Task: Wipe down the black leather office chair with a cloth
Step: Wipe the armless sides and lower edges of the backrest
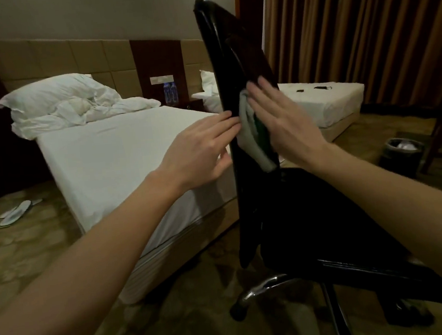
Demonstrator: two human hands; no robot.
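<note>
Right hand (288,124), fingers straight, presses pale grey-green cloth (251,135) flat against glossy black leather chair backrest (234,59); left hand (202,147) open, fingertips steadying its edge.

A hotel bedroom, going by the two white-sheeted beds (122,149) under a padded headboard (71,60), bottled water (170,93) on the nightstand between them, disposable slippers (15,213) on patterned carpet (21,251), and heavy brown curtains (363,34).
</note>
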